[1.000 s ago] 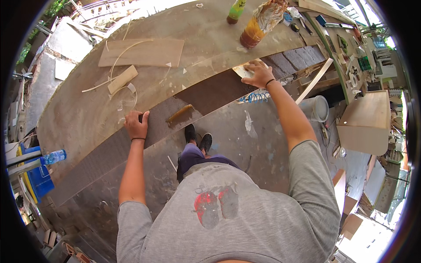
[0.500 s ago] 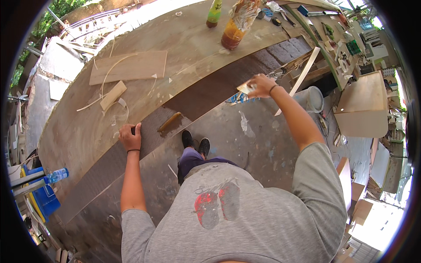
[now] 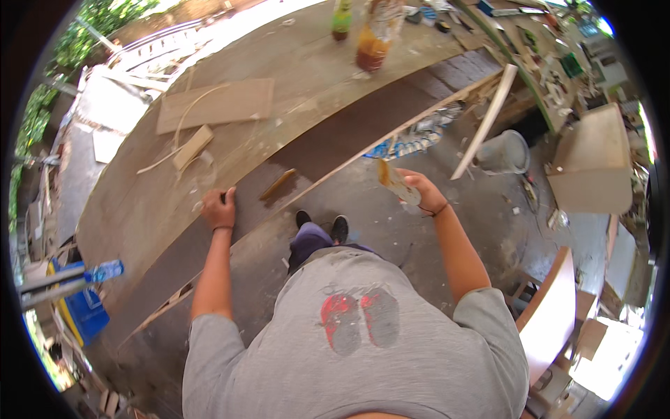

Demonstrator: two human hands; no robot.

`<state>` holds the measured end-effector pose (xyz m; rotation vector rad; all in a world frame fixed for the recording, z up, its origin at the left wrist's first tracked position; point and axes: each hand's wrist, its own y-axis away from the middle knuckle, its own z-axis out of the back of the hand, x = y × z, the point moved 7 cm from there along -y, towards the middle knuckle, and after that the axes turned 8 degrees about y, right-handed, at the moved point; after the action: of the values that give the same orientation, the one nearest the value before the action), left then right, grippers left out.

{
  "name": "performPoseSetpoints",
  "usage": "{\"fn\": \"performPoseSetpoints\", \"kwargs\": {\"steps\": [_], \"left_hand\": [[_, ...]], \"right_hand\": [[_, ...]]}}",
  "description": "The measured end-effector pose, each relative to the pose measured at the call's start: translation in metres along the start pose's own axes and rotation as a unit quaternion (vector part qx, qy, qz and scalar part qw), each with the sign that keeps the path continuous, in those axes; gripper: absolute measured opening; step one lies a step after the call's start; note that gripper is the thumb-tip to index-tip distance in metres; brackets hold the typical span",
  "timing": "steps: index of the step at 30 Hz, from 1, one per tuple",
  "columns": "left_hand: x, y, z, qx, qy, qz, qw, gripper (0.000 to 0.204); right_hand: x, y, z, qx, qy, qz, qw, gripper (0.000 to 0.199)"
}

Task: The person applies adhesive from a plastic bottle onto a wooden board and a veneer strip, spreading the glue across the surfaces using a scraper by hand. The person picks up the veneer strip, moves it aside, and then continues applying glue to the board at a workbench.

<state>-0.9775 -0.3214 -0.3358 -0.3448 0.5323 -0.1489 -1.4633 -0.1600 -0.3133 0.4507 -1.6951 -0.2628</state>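
A long dark brown strip (image 3: 328, 143) lies along the near edge of the pale table, with a thick streak of amber glue (image 3: 278, 184) across it. My left hand (image 3: 219, 208) rests on the strip to the left of the glue, its fingers curled. A dark spot shows between thumb and fingers; what it is I cannot make out. My right hand (image 3: 423, 191) grips a flat pale glue spreader (image 3: 398, 184) smeared with yellow-brown glue. The spreader is held off the table's near edge, over the floor, apart from the strip.
An amber-filled plastic container (image 3: 373, 52) and a green bottle (image 3: 341, 19) stand at the table's far side. A thin board (image 3: 216, 108) and a small wood block (image 3: 193, 148) lie at left. A grey bucket (image 3: 504, 153) and a leaning wood slat (image 3: 486, 122) are at right.
My right hand has drawn the spreader back from the strip toward me, and the spreader has turned. My left hand stays on the strip. The whole view has shifted slightly.
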Motion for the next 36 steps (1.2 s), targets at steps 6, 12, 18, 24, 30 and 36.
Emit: {"fn": "performPoseSetpoints", "kwargs": {"steps": [6,12,18,24,30,36], "left_hand": [[-0.005,-0.009,-0.001,0.017,0.026,0.016,0.999,0.03],[0.012,-0.006,0.013,0.069,0.093,-0.077,0.99,0.024],[0.038,0.003,0.033,0.087,0.052,-0.064,0.993,0.029],[0.041,0.004,0.033,0.086,0.08,-0.054,0.992,0.028],[0.045,0.005,0.026,0.096,0.094,-0.043,0.99,0.028],[0.044,0.005,0.027,0.104,0.079,-0.048,0.99,0.029]], "right_hand": [[0.044,-0.009,-0.082,-0.015,0.128,0.047,0.991,0.063],[0.082,-0.057,-0.211,-0.108,0.628,0.093,0.765,0.063],[0.045,-0.125,-0.27,-0.056,0.746,0.001,0.663,0.068],[0.047,-0.107,-0.259,-0.042,0.759,-0.045,0.648,0.061],[0.009,-0.054,-0.246,0.049,0.763,-0.179,0.619,0.058],[0.061,-0.083,-0.292,-0.132,0.696,0.089,0.7,0.063]]}}
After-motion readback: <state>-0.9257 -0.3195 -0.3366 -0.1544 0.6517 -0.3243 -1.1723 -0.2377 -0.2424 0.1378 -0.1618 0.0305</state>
